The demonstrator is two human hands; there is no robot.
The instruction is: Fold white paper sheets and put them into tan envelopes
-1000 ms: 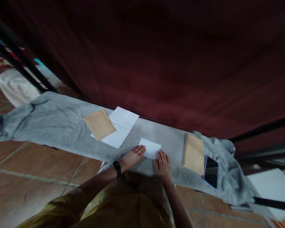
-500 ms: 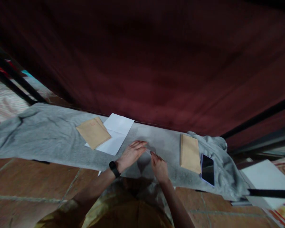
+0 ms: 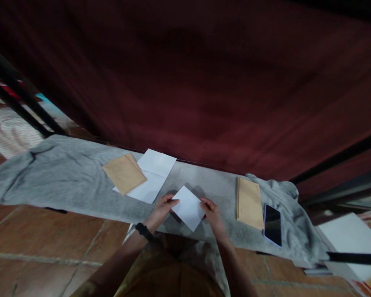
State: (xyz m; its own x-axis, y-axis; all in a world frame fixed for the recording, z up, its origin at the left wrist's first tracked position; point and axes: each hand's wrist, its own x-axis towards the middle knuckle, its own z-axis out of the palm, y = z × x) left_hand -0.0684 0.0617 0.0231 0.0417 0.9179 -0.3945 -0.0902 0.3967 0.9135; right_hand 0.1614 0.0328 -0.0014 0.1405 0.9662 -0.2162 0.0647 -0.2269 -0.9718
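Note:
Between my two hands a folded white sheet of paper (image 3: 189,209) is held turned on its corner, its face toward me. My left hand (image 3: 164,210) pinches its left corner, thumb on top. The right corner sits between the thumb and fingers of my right hand (image 3: 212,212). To the left, brown envelopes (image 3: 123,174) overlap a larger creased white sheet (image 3: 157,165) lying on the grey cloth (image 3: 80,185). On the right lies a stack of brown envelopes (image 3: 250,203).
Beside the right-hand stack lies a phone (image 3: 272,225) with a dark screen. A dark red curtain (image 3: 198,103) rises along the far edge of the cloth. Black metal bars (image 3: 340,159) stand at both sides. Tiled floor (image 3: 49,239) shows along the near edge.
The folded paper, seen nearly edge-on before, now faces me. My left hand has moved from over it to its left corner, and my right hand has shifted slightly right.

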